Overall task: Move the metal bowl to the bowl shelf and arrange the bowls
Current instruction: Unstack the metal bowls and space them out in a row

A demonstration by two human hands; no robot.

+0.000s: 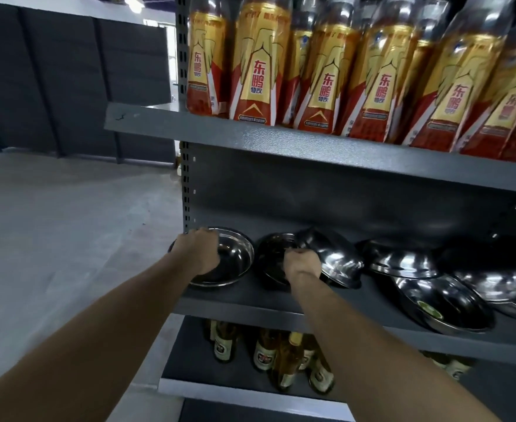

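Hands on shelf (250, 303): left hand (200, 254) curled over left bowl (235, 263) rim; right hand (301, 266) grips second bowl (270, 263). Best to slide both square, clear of the tilted bowl (333, 257).

Red-gold drink bottles (259, 65) above, glass bottles (264, 351) below

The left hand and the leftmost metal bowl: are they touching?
Touching. The head view shows the left hand curled over the near-left rim of the leftmost metal bowl, no gap visible.

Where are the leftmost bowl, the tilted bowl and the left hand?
leftmost bowl (235, 257), head view, right inner wall.
tilted bowl (333, 257), head view, shiny outer side.
left hand (199, 251), head view, back of hand.
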